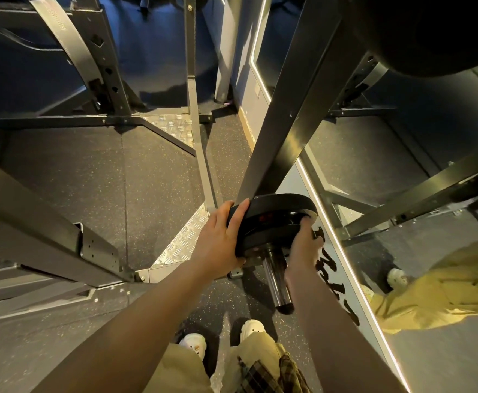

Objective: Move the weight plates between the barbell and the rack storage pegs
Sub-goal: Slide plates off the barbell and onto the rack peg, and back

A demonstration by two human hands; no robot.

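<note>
We see two hands on one black weight plate (271,219), which sits on a chrome storage peg (278,276) low on the slanted rack post (286,109). The left hand (220,236) holds the plate's left edge, with the fingers curled over the rim and the thumb under it. The right hand (303,245) holds the right edge, its fingers wrapped round the rim near a cut-out handle. So both grips are closed round the plate. The free end of the peg sticks out toward us, below the plate, and nothing is on that part.

To the right, the plate is close to a mirror wall (402,194) with a lit strip along its frame; there is little room on that side. To the left, the rubber floor (90,180) is open up to a checker-metal step (181,245). A second, bigger dark plate (430,32) hangs at the top right. Two white shoes (193,344) stand under the peg. Black letters are painted beside the mirror, but we cannot read them. A small red mark on the plate is also not readable.
</note>
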